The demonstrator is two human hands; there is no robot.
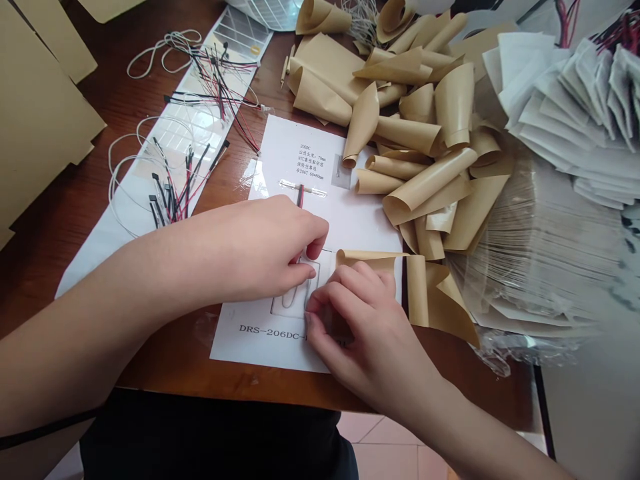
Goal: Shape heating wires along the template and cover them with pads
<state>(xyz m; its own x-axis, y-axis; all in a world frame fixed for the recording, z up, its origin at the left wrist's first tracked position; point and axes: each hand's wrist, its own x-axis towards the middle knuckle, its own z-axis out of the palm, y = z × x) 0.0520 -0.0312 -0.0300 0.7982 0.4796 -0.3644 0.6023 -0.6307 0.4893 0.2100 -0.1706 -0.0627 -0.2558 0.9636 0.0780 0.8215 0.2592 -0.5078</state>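
Observation:
A small white rectangular pad [281, 309] with a thin wire loop [289, 300] on it lies on a printed white sheet [260, 350]. My left hand [265, 247] reaches over the pad with fingers curled. Its thumb and forefinger come together over the wire; what is between them is hidden. A red and black lead [301, 195] shows above this hand, by a clear strip on the sheet. My right hand [363, 320] is closed at the pad's right edge, thumb and forefinger pinching there. Brown backing paper [370, 255] lies just behind the right hand's knuckles.
Curled brown papers [425, 140] heap up at the back right. Beside them are stacked white pads [565, 120] and a plastic-wrapped stack [540, 247]. At left, wire bundles [173, 193] rest on a long label strip [125, 220]. Cardboard [40, 113] stands at far left.

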